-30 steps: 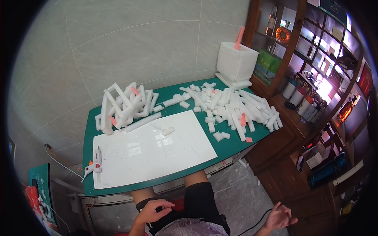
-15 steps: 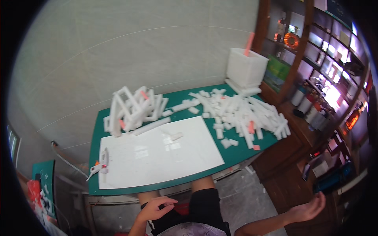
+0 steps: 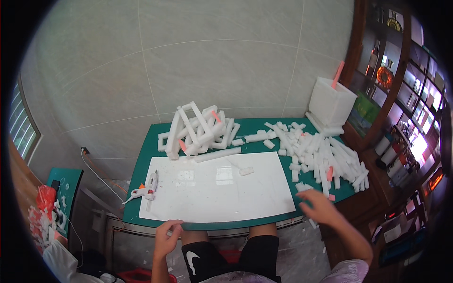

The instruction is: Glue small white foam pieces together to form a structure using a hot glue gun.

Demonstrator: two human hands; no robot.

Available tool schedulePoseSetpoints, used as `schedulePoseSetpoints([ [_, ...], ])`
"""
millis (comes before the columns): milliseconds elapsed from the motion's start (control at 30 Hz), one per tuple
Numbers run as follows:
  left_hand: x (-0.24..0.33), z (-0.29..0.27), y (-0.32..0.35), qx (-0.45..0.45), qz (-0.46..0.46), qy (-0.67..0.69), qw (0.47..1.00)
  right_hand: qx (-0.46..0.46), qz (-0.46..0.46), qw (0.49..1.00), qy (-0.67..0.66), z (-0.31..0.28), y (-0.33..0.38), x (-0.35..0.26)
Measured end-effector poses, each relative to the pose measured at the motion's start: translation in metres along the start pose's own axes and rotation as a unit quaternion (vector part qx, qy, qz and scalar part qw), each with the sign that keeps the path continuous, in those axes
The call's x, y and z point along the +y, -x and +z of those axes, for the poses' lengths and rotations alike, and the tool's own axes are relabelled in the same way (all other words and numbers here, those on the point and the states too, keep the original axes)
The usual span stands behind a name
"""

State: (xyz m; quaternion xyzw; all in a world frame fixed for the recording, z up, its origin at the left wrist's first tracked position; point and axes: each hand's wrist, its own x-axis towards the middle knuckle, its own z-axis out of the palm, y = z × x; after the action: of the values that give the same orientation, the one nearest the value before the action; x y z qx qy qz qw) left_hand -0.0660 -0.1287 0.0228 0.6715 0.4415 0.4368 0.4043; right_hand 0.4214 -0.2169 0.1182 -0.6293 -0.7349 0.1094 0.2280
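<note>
My right hand (image 3: 319, 206) is at the table's right front, fingers apart with nothing in them, close to the white foam pieces (image 3: 302, 187) at the near end of a loose heap of foam strips (image 3: 317, 152). At the table's front edge, my left hand (image 3: 168, 237) is loosely bent and empty, its fingers near the white board (image 3: 212, 198). A white glue gun (image 3: 145, 192) lies on the board's left edge, its cord running off to the left. One small foam piece (image 3: 246, 171) rests on the board.
Joined foam frames (image 3: 196, 129) are piled behind the board on the green table (image 3: 153, 137). A white foam box (image 3: 330, 101) with a pink strip stands at the back right. Wooden shelves (image 3: 361, 70) flank the right side. A smaller side table (image 3: 71, 181) stands left.
My right hand has swung from far right inward to the foam pieces. The left hand has risen to the table's front edge. The view has shifted, and the table's things look unmoved.
</note>
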Motion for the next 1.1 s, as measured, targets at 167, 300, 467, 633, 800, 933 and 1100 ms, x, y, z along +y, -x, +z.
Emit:
schedulePoseSetpoints([
  [167,-0.005,0.016,-0.014,0.03,0.066,-0.081,0.994,0.139,-0.038,0.989,0.041,0.07,-0.069,0.054],
  [300,-0.01,0.039,-0.039,0.083,0.127,-0.13,0.98,0.243,0.073,0.965,0.063,0.078,-0.147,0.119],
  [467,-0.031,0.062,-0.061,0.106,0.184,-0.178,0.961,0.252,0.241,0.906,0.241,0.081,-0.199,0.155],
  [633,-0.035,0.069,-0.056,0.092,0.2,-0.201,0.955,0.216,0.272,0.895,0.281,0.095,-0.216,0.179],
  [800,-0.034,0.065,-0.055,0.084,0.192,-0.209,0.955,0.228,0.256,0.897,0.278,0.105,-0.22,0.17],
  [933,-0.036,0.067,-0.056,0.09,0.193,-0.211,0.954,0.241,0.243,0.894,0.291,0.103,-0.223,0.182],
  [1100,-0.035,0.069,-0.058,0.091,0.188,-0.212,0.955,0.384,0.151,0.905,0.102,0.07,-0.217,0.187],
])
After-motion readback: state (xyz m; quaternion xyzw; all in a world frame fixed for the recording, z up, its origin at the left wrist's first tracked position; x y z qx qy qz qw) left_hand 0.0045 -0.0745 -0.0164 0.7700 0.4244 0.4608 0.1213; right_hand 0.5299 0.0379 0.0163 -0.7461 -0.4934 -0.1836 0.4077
